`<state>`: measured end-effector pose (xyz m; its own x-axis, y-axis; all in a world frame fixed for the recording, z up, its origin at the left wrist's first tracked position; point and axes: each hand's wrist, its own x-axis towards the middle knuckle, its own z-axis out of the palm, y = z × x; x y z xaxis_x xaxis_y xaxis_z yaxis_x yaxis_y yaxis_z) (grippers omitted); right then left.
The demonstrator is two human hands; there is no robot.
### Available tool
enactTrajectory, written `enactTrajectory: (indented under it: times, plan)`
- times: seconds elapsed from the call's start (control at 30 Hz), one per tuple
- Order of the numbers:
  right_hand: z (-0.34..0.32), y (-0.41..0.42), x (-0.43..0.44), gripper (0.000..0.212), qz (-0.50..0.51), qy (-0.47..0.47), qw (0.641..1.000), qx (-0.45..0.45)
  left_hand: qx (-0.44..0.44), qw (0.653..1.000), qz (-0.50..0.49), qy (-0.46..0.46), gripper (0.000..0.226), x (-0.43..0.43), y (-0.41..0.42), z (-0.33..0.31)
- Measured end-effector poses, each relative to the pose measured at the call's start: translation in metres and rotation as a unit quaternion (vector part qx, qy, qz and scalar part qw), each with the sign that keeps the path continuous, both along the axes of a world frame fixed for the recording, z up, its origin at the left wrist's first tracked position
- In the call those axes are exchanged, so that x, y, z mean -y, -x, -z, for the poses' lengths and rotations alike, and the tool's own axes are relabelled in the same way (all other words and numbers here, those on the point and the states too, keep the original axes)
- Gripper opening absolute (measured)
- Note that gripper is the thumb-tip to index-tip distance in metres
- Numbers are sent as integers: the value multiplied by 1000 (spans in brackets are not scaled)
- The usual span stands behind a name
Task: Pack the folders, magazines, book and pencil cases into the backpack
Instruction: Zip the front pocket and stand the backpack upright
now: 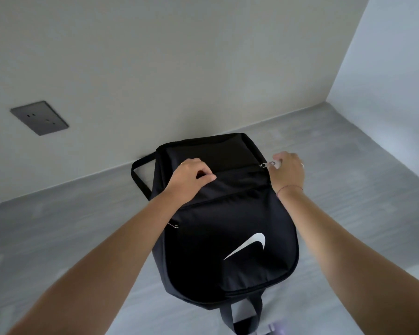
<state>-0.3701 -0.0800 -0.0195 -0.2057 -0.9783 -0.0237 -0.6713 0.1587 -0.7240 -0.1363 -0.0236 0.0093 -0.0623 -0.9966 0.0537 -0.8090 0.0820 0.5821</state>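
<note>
Left hand (191,176) pinches the backpack (227,226) fabric while right hand (287,170) grips the zipper pull (270,163), likely zipping; next, steady tension.

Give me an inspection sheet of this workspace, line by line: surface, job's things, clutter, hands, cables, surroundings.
Surface: grey wood-grain surface, meeting the walls at the far edge.
Job's things: black backpack lying with its white logo facing up; folders, magazines, book and pencil cases not in view.
Clutter: a blurred pale object at the bottom edge, too unclear to identify.
Hands: left hand gripping the fabric by the zip line; right hand pinching the metal zipper pull at the backpack's right side.
Cables: nothing seen.
Surroundings: plain pale wall with a dark wall socket; room corner at right.
</note>
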Motion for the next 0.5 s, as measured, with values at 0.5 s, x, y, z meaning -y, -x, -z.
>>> enactTrajectory:
  times: [0.5]
  plan:
    - [31,-166,-149,28,-378,131,901,-170,-103,927,-340,-125,32,-121,-70,59]
